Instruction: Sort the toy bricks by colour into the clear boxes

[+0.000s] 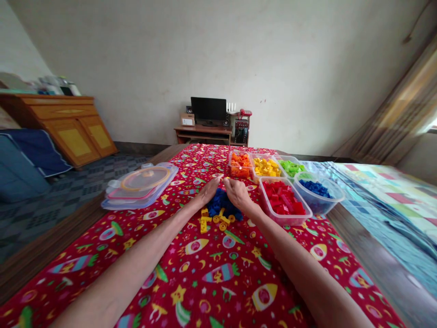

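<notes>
Just above a pile of blue toy pieces (218, 206), my left hand (209, 190) and my right hand (239, 193) come together, fingertips almost touching. The fingers of both are closed in a pinch. A tiny yellowish bit shows between them, too small and hidden to name. Yellow toy pieces (204, 222) lie in front of the blue pile, with several yellow wheels (223, 226) beside them. Right of my right hand stands a clear box of red bricks (283, 199).
Beyond the red box stand boxes of orange bricks (240, 164), yellow bricks (266, 167) and green bricks (291, 168). A round tub (327, 205) holds blue pieces. Stacked plastic lids (139, 186) lie at left on the red patterned cloth (218, 259). A monitor (209, 109) stands behind.
</notes>
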`<state>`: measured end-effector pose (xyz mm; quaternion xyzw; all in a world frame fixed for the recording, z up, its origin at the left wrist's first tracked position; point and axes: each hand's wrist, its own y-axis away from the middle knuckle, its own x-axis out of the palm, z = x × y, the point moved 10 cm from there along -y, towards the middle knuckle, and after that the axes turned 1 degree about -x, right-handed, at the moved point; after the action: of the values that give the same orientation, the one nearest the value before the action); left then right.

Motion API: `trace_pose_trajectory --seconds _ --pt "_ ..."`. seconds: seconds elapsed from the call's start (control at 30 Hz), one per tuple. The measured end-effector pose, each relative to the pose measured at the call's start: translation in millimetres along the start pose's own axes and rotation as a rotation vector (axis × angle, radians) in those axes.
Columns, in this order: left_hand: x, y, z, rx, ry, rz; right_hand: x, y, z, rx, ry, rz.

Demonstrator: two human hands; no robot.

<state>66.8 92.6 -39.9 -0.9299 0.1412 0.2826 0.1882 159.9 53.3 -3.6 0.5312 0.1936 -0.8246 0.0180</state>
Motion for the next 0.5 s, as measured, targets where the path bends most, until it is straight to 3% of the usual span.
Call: trace_pose_trajectory --seconds 0.1,0.23,0.37,0.5 --pt "-5.7 0.9 3.5 -0.038 0.072 -0.05 -6.2 -20.2 -7.2 0.013 0.015 -0.031" --pt "-14.7 1.6 5.8 -0.072 0.08 -0.125 11.9 -39.1 -0.1 -0.089 -0.013 0.081" --pt "-14.5 3.1 6.3 -0.084 0.106 -0.102 22.1 -31.8 9.2 -0.104 -0.036 0.155" --pt "-2.0 6.4 0.1 -0.08 0.179 0.025 3.7 -10.7 16.4 -0.118 -0.132 0.148"
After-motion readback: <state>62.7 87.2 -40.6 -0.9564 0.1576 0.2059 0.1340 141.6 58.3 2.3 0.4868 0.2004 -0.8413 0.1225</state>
